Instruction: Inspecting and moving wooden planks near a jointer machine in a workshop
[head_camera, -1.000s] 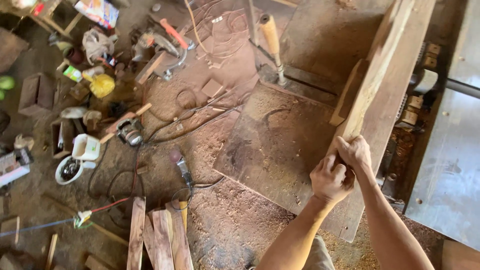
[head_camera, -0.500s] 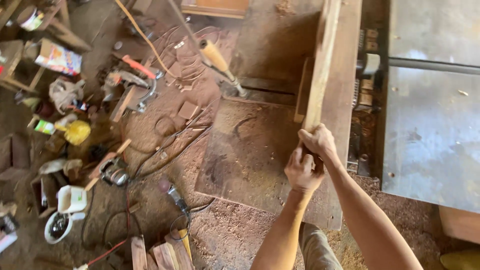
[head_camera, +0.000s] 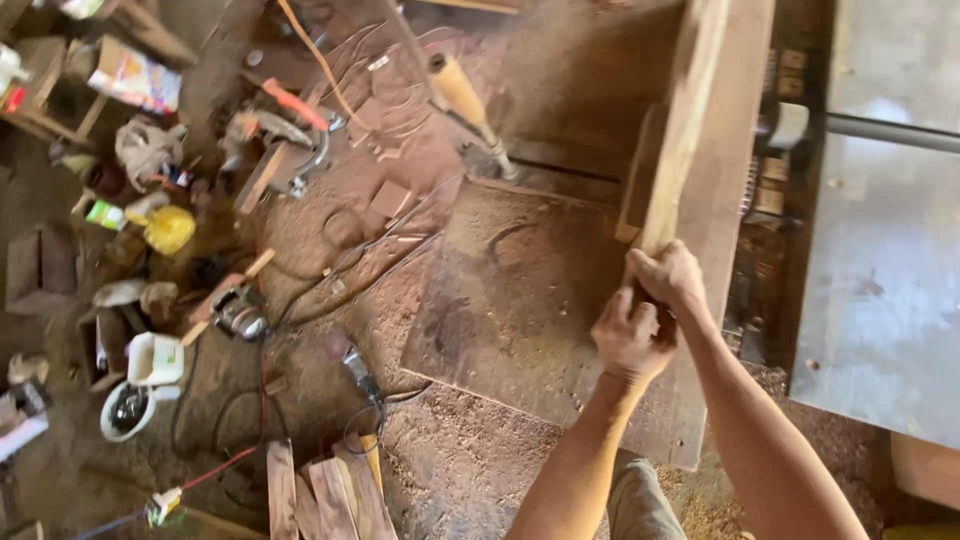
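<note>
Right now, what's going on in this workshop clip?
A person grips the near end of a long wooden plank with both hands, left hand just below right hand. The plank stands on edge beside a machine's metal table. Below, the sawdust-covered floor holds cables, a wooden-handled tool and offcuts.

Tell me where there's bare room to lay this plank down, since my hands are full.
Both hands, left hand and right hand, grip the plank. The flat brown board on the floor looks bare. The grey machine table is bare too. The floor by the yellow rag and cables is crowded.
</note>
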